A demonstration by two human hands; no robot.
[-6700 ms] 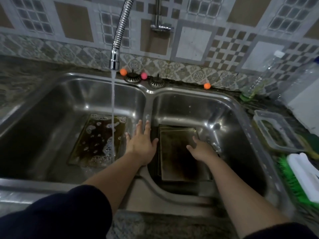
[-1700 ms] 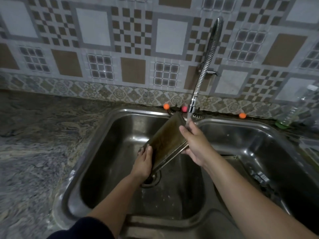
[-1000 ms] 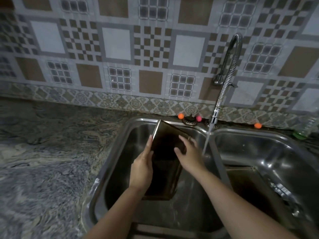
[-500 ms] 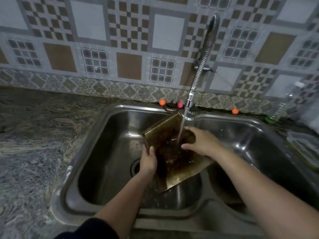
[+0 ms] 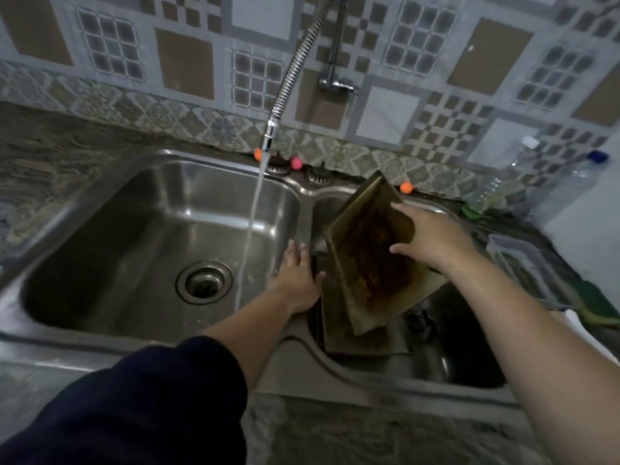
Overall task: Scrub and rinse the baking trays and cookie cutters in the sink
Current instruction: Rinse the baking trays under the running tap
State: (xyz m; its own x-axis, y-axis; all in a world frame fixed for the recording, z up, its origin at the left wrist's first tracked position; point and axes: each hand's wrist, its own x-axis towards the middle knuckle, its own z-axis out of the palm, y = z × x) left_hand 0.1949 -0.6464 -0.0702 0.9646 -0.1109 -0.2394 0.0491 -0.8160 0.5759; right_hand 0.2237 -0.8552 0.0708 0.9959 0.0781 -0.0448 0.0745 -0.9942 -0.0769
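A dark, stained baking tray (image 5: 365, 260) stands tilted over the right sink basin (image 5: 469, 367), its lower corner down among other trays (image 5: 362, 344) lying flat in that basin. My right hand (image 5: 432, 236) grips the tilted tray's right edge, fingers on its inner face. On the divider between the basins rests my left hand (image 5: 297, 276), fingers straight, right beside the tray's left edge. Water runs from the flexible faucet (image 5: 270, 139) into the left basin (image 5: 134, 250), away from the tray.
The left basin holds only its drain (image 5: 204, 281). On the right counter sit a clear plastic container (image 5: 526, 270), a green scrub brush (image 5: 600, 307) and plastic bottles (image 5: 493, 182). Small orange and pink balls (image 5: 295, 162) sit along the sink's back rim.
The tray has moved from under the water stream over the left basin to the right basin. My left hand has let go of it and now rests on the divider.
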